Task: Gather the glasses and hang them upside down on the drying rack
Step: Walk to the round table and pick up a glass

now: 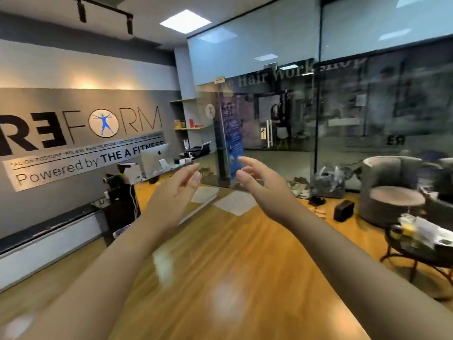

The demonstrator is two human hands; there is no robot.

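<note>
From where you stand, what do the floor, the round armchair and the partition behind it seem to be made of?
The floor looks like wood or wood-look laminate with a glossy finish: orange-brown grain and bright ceiling-light reflections. The round armchair seems upholstered in a soft grey fabric, matte, perhaps velvety. The partition looks like clear glass: it shows the shop beyond and mirrors the ceiling lights. Both hands, left and right, are empty.

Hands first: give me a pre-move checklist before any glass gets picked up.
1. Left hand free: ok, open, holding nothing.
2. Right hand free: ok, open, holding nothing.
3. Glasses located: not ok, none clearly seen; the round side table holds blurred items.
4. Drying rack located: not ok, not in view.
5. Path across wooden floor to that table: ok, looks unobstructed.
</note>
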